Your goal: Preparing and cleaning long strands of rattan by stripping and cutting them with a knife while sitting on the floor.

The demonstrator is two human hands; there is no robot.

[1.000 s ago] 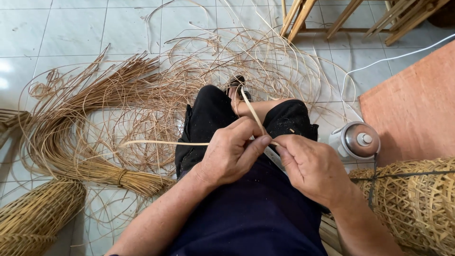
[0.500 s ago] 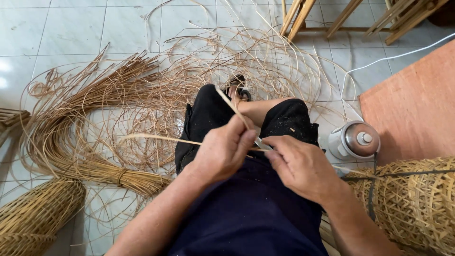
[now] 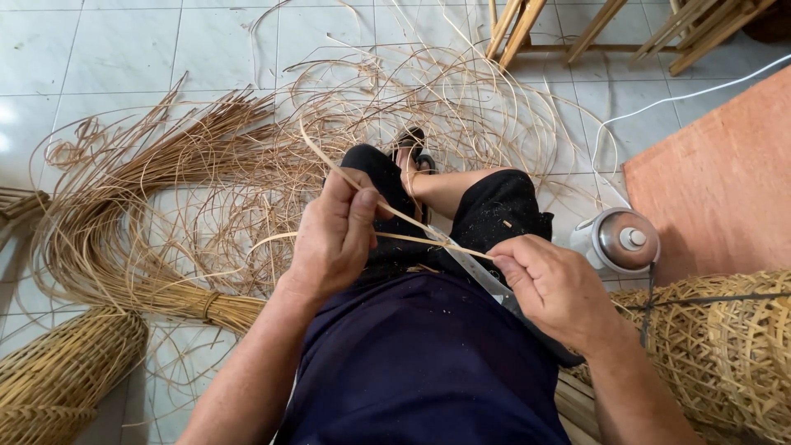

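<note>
So, splitting cane over the lap, and by my reckoning it's somewhere mid-strip. The right hand [image 3: 554, 290] is clenched around the handle of a knife [image 3: 471, 265], its flat grey blade angled up and away from the body. Just left of that blade, the left hand [image 3: 334, 235] pinches a thin pale rattan strip [image 3: 387, 208] between thumb and fingers, so both hands are gripping, nothing slack. The strip meets the blade right at its tip, and from that spot it seems to fork: one leg runs up and off to the left past the left hand, another thinner one trails out left over the knee. I'd judge the split has started but has plenty of length left, since the long tail reaches well beyond the blade.

The strip itself looks flat, narrow, straw-coloured, springy, with a smooth bend.

Right of the knife sits a small white and steel appliance [image 3: 620, 241], and nearer than that a woven basket [image 3: 725, 346]. Left of the knife, low down, is another woven piece [image 3: 62, 371]. Beyond the blade, a huge tangle of loose rattan [image 3: 206, 181] covers the tile floor [image 3: 99, 58], with a tied bundle at its near edge. Farthest off are wooden frame legs [image 3: 519, 25].
</note>
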